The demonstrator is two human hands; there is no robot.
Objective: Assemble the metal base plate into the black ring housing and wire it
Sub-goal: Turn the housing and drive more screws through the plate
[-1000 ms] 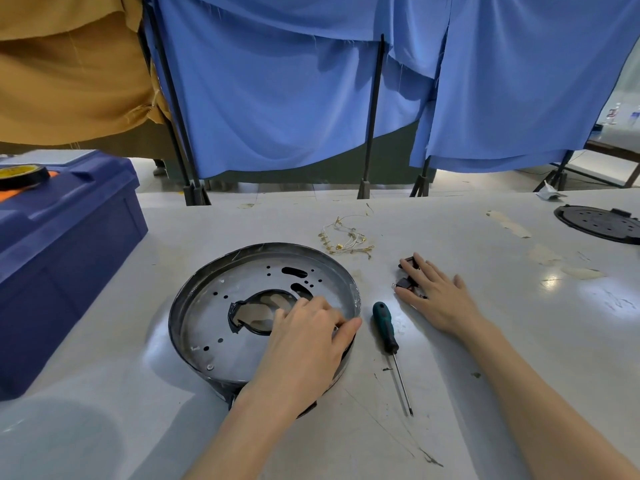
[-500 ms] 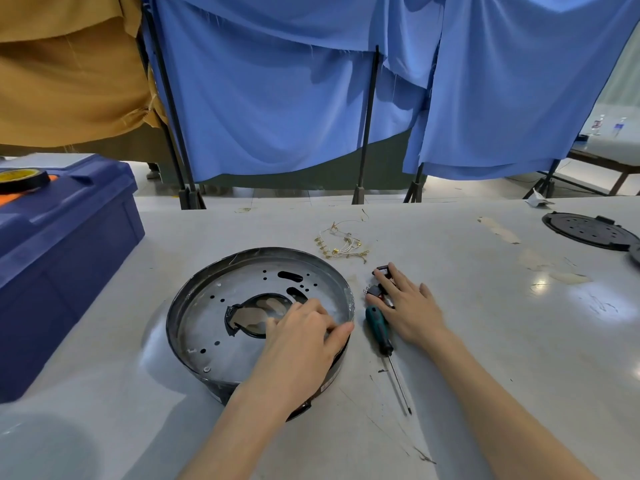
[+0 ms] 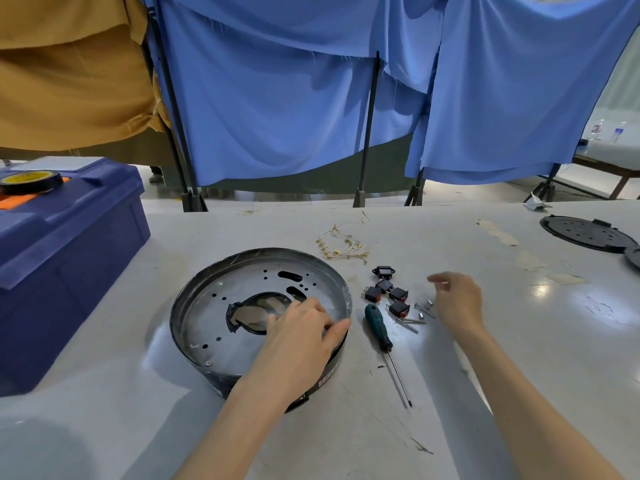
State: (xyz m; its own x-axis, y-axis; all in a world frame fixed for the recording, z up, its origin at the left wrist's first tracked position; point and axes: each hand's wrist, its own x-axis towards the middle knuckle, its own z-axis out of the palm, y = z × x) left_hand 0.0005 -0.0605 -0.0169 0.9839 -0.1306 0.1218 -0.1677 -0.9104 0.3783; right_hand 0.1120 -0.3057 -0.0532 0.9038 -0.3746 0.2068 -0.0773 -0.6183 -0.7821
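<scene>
Metal base plate (image 3: 221,317) lies flat inside the black ring housing (image 3: 330,368). The plate is round and dull grey, drilled with small holes and slots, with a large irregular opening at its middle. The housing sits on a pale grey table (image 3: 519,393), a little left of centre, and everything else is placed from it.

Well to the left of the housing stands a dark blue toolbox (image 3: 65,258), with a roll of black tape (image 3: 31,181) on its lid.

At the near right side of the housing, the left hand (image 3: 298,341) reaches in. Its fingers lie extended on the plate beside the central opening, and its thumb rests on top of the housing's rim. The hand presses down, unclenched, grasping nothing.

Just beyond the housing's far right edge lies a tangle of thin wires with brass terminals (image 3: 341,242).

Just right of the housing, a screwdriver (image 3: 377,327) with a green handle lies on the table, its tip pointing toward the viewer. Right of its handle sits a cluster of small black switches (image 3: 388,289), then a few short metal screws (image 3: 415,315).

Further right of the housing, past the screws, the right hand (image 3: 457,303) hovers above the table. Its fingers are bent and blurred, and whether they pinch anything cannot be told.

Far right of the housing, near the table's edge, lies a black perforated disc (image 3: 585,233).

Behind the table hang blue curtains (image 3: 277,98), with tan cloth (image 3: 69,81) at far left.
</scene>
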